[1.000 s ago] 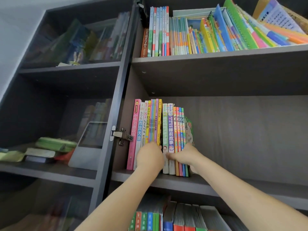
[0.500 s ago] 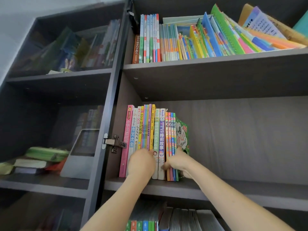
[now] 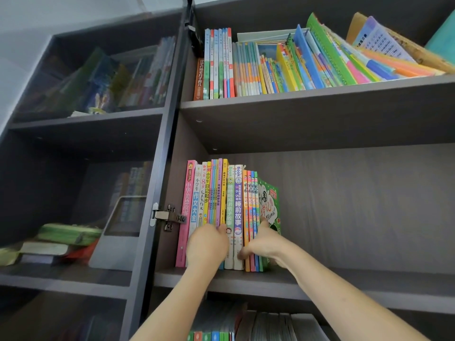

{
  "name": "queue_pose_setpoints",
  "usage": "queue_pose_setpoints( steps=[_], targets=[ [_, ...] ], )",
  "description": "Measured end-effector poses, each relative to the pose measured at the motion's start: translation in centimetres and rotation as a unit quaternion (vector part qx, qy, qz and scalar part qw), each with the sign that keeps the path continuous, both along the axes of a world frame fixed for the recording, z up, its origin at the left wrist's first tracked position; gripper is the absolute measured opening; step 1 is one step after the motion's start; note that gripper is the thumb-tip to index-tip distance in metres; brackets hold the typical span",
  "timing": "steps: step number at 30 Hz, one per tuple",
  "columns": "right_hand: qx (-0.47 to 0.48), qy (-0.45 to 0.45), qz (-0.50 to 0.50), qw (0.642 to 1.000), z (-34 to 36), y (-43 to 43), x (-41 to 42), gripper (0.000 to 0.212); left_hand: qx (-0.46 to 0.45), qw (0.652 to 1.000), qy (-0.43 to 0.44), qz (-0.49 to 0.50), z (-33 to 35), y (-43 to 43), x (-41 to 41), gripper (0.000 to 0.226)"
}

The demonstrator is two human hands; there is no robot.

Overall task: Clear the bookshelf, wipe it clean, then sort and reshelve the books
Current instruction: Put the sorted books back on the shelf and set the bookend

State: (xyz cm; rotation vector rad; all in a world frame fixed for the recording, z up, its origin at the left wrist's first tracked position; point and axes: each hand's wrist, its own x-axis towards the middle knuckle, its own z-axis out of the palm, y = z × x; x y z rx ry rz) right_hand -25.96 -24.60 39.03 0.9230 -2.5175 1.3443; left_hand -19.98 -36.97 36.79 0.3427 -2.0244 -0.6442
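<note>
A row of upright children's books (image 3: 227,207) stands at the left end of the middle shelf (image 3: 344,283) of the dark bookshelf. My left hand (image 3: 206,244) covers the lower spines of the thin books left of the yellow one, fingers curled against them and thumb by the yellow spine. My right hand (image 3: 263,244) pinches the orange, red and blue thin books at the row's right end. Its thumb lies up along the cover of the green book (image 3: 269,200) and its fingers wrap onto the spines.
The top shelf (image 3: 307,94) holds many books, those on the right leaning left. More books stand on the shelf below (image 3: 258,326). A glass door (image 3: 86,168) on a metal hinge (image 3: 167,217) covers the left bay. The middle shelf's right part is bare.
The view has tilted upward. Both hands stay on the same books. The green book's cover at the row's right end shows more than a second ago.
</note>
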Motion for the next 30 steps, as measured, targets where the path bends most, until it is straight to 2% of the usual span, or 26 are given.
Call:
queue_pose_setpoints(
  steps=[3,6,8,10,12,19,24,28,30],
  targets=[
    [-0.017,0.004,0.009,1.000,-0.3,0.0,0.2,0.122,0.031,0.999,0.026,-0.011,-0.1,-0.4,0.2,0.044],
    [-0.086,-0.001,0.012,0.996,-0.4,0.5,0.9,0.123,0.053,0.996,0.068,-0.006,0.1,-0.7,0.9,0.046],
    [-0.128,0.027,-0.015,0.991,-0.5,0.8,1.6,0.119,0.057,0.994,0.094,0.011,0.3,-0.5,1.6,0.044],
    [-0.135,0.095,-0.068,0.984,-0.7,1.1,2.2,0.111,0.072,0.990,0.119,0.017,0.4,-0.1,2.2,0.038],
    [-0.126,0.124,-0.096,0.980,-1.0,1.7,3.0,0.103,0.078,0.989,0.122,0.022,0.3,0.3,2.8,0.034],
    [-0.161,0.112,-0.116,0.974,-1.7,3.8,5.0,0.082,0.061,0.991,0.119,0.016,-0.3,1.2,5.5,0.025],
    [-0.190,0.159,-0.161,0.955,-1.9,6.1,7.4,0.057,0.040,0.991,0.126,0.016,-0.4,1.5,7.7,0.024],
    [-0.182,0.219,-0.163,0.944,-2.8,8.8,9.7,0.033,0.036,0.991,0.126,0.007,-1.0,2.8,10.2,0.024],
    [-0.168,0.232,-0.121,0.950,-3.4,10.6,11.2,0.019,0.036,0.992,0.124,-0.007,-1.5,4.0,11.9,0.024]
  ],
)
